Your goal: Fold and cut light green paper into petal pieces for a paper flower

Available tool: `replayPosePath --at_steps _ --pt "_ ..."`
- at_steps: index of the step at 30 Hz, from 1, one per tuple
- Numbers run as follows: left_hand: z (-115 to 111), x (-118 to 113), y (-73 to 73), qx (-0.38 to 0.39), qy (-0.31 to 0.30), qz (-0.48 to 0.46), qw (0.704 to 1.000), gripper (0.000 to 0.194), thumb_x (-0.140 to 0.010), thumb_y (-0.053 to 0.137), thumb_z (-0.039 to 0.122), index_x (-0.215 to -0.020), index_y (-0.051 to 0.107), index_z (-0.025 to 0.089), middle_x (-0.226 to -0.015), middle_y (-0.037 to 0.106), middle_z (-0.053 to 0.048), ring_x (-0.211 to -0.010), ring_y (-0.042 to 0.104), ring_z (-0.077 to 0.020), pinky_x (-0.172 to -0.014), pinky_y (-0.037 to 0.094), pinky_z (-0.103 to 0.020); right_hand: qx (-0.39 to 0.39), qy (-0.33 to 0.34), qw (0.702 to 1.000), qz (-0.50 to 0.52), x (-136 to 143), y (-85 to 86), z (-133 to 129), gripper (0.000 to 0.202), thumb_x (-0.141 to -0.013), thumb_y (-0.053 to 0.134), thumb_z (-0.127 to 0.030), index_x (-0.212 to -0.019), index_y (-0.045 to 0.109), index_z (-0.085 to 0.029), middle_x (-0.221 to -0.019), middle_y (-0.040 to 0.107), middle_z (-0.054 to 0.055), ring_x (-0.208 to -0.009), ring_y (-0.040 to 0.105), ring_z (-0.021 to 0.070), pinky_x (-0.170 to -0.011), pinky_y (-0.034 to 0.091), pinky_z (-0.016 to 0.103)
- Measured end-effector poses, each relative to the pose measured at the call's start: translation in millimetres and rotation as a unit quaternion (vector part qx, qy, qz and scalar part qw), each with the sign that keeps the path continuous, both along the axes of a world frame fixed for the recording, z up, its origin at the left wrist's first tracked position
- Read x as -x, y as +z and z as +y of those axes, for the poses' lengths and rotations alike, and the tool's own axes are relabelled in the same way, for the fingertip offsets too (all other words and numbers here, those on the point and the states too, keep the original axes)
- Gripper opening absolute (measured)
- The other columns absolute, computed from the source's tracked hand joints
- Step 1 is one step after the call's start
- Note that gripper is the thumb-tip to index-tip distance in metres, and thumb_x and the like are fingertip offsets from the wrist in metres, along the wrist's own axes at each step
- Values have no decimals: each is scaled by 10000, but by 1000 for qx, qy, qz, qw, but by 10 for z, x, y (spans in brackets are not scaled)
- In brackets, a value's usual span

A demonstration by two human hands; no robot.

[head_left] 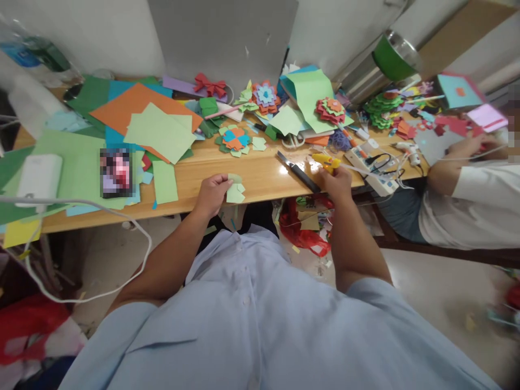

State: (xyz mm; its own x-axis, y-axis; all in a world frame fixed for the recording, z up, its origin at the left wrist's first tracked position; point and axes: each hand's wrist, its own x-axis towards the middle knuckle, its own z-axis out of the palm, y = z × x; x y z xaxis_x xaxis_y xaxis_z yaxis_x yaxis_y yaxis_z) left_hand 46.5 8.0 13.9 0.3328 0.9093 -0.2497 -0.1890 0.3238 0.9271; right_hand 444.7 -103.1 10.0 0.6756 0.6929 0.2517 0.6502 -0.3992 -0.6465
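My left hand [213, 194] pinches a small light green paper cutout [235, 190] by its left side, just above the table's front edge. My right hand [338, 183] is closed around a yellow glue gun [326, 161], whose nozzle points left over the table. Beside it lies a black-handled craft knife [299, 172]. Beyond the left hand rests a paper flower [233, 140] in green, orange and blue layers. A second light green cutout [259, 143] lies flat right of that flower.
Coloured paper sheets [162, 130] cover the left of the wooden table [195, 179], along with a white charger [39, 179]. A power strip [371, 168] with cords lies to the right. Another person's arm [450, 162] rests at the far right. A red bag [303, 225] sits below the edge.
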Motion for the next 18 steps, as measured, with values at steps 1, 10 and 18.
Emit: replayPosePath --at_steps 1,10,18 --pt "-10 2 5 4 1 2 1000 313 -684 872 391 -880 772 168 -771 747 -25 -690 713 -190 -690 626 -349 -1 -6 1000 8 8 31 11 272 -801 745 -420 -723 662 -172 -656 605 2 -651 562 178 -716 515 376" --pt "-13 7 -76 -20 -15 26 999 277 -735 817 384 -910 808 169 -867 789 -51 -730 715 -182 -676 584 -302 -129 51 972 192 908 657 -123 433 -775 823 -559 -981 709 -195 -843 757 27 -520 633 145 -525 551 307" --pt "-13 14 -106 -55 -40 84 994 225 -786 736 355 -886 809 168 -805 767 -35 -669 677 -164 -611 542 -267 -90 201 923 316 2064 526 -213 349 -829 821 -521 -917 647 -231 -668 617 -55 -485 499 92 -452 435 239"
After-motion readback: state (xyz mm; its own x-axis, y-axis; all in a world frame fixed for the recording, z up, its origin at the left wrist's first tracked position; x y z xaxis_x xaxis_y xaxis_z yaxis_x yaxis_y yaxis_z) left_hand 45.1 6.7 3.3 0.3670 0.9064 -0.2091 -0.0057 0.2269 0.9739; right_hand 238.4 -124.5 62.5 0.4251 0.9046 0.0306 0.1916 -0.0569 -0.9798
